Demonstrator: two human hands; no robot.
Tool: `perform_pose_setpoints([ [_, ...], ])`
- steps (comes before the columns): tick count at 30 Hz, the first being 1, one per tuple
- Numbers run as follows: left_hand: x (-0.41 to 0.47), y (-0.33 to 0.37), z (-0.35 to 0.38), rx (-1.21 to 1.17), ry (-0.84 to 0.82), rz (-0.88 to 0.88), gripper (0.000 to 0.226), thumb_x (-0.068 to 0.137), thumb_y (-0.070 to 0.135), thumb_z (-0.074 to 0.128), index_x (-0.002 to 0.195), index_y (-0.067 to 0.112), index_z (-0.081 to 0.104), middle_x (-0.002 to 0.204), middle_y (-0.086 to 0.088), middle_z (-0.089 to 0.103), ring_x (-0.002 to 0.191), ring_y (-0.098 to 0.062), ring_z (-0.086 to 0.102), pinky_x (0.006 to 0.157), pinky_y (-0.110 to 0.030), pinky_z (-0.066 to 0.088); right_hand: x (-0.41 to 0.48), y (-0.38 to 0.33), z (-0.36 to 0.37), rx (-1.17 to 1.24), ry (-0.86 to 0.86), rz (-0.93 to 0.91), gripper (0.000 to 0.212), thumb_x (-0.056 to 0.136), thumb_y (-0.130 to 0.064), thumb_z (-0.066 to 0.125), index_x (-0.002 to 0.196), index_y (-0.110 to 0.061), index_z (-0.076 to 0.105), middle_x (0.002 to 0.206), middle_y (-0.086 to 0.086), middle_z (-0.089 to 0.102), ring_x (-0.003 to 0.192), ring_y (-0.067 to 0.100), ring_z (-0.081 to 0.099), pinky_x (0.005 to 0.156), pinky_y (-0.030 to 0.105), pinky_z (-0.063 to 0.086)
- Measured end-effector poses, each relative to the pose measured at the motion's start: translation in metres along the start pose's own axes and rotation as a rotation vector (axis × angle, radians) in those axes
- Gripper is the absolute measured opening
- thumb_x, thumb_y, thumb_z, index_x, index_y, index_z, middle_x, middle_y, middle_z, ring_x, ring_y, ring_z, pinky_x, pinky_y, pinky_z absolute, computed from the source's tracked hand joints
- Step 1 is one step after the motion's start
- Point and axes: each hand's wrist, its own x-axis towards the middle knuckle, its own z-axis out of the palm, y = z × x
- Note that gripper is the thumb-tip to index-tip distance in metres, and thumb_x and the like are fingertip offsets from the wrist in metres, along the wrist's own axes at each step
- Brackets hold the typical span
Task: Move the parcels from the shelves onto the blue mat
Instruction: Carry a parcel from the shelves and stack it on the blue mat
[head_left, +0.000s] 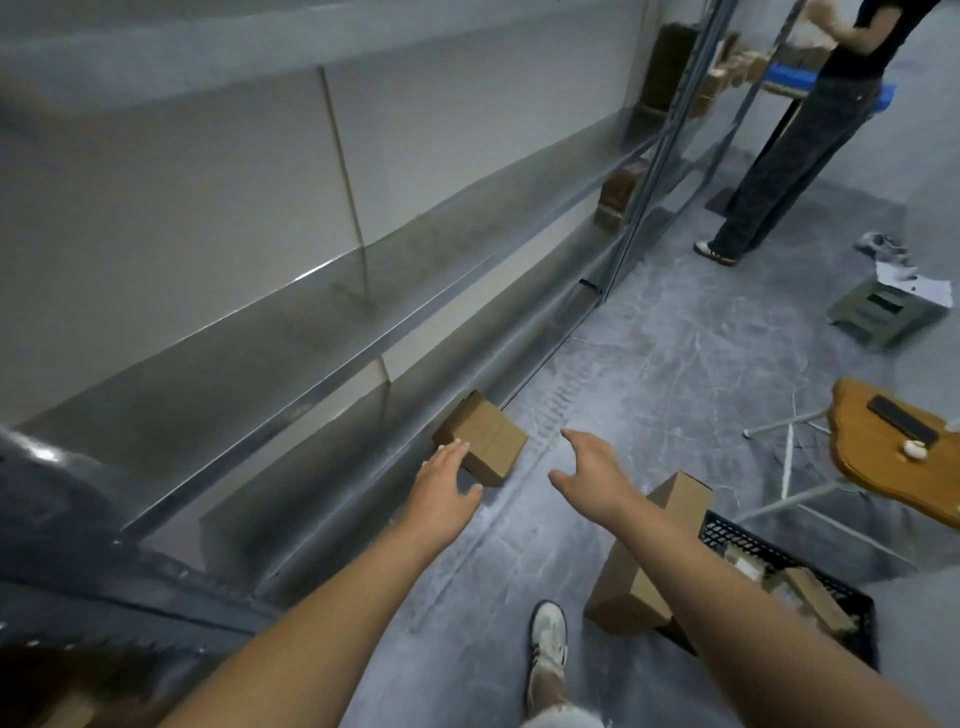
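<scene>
Sitting at the front edge of the bottom shelf (337, 467), a small cardboard box (483, 439) juts out past the metal lip, turned corner-on to you. Your left hand (447, 480) rests straight fingers against the box's left side, with the thumb spread toward its near corner and not closed round it. Your right hand (592, 475) hangs in the air just to the box's right, apart from it, fingers spread and holding nothing. Under your right forearm a taller cardboard box (654, 551) stands on the floor against a black mesh crate (810, 587) with more packages in it. Your white shoe (548, 644) is on the grey floor below. A second person (810, 130) stands at the far end of the shelves.
</scene>
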Motion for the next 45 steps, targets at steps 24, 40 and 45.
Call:
perform_pose_setpoints([
  [24,0.356,-0.253,0.299,-0.266,0.054,-0.687,0.055,0.095,0.023,0.057,0.146,0.012,0.039,0.152,-0.006,0.038,0.137,-0.021,0.039,0.11,-0.024,0.029,0.491,0.247,0.252,-0.007,-0.37,0.126,0.064,0.092,-0.032,0.062,0.149,-0.021,0.037,0.146,0.018,0.044,0.136,0.033,0.041,0.114,0.041,0.033],
  [40,0.483,-0.361,0.368,-1.176,0.135,-0.905,0.048,0.095,-0.001,0.039,0.139,0.015,0.048,0.11,0.001,0.064,0.099,-0.016,0.062,0.093,-0.026,0.048,0.667,0.262,0.351,0.226,-0.388,0.122,0.074,0.075,-0.043,0.081,0.138,-0.017,0.053,0.13,0.003,0.059,0.117,0.025,0.058,0.102,0.04,0.048],
  [45,0.429,-0.288,0.337,-1.221,0.109,-0.984,0.048,0.094,-0.004,0.042,0.138,0.014,0.049,0.129,-0.007,0.061,0.116,-0.024,0.057,0.109,-0.036,0.042,0.593,0.257,0.295,0.297,-0.379,0.236,0.072,0.073,-0.039,0.084,0.135,-0.013,0.057,0.132,0.007,0.061,0.118,0.025,0.06,0.103,0.042,0.048],
])
